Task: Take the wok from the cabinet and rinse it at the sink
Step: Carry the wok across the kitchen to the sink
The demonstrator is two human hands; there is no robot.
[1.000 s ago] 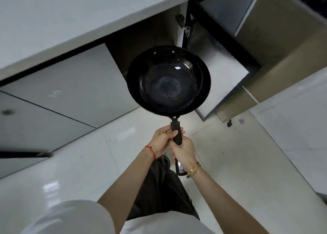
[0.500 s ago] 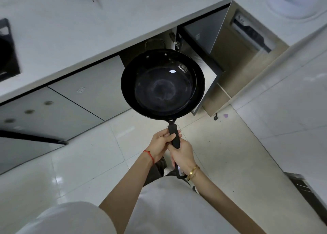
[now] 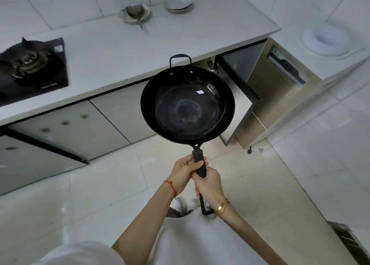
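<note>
A black wok with a long black handle and a small loop handle on its far rim hangs level in the air in front of the counter edge. My left hand grips the handle close to the bowl. My right hand grips it just behind, nearer my body. The cabinet under the counter stands open behind the wok, its door swung out to the right. No sink is in view.
A white countertop runs across the top, with a black gas hob at left and two dishes at the back. A white round appliance sits on a lower unit at right. Pale floor tiles lie below.
The wok has come up and out from the cabinet opening to counter height. My view has risen, so the counter top, hob and dishes now show. Both hands keep their grip.
</note>
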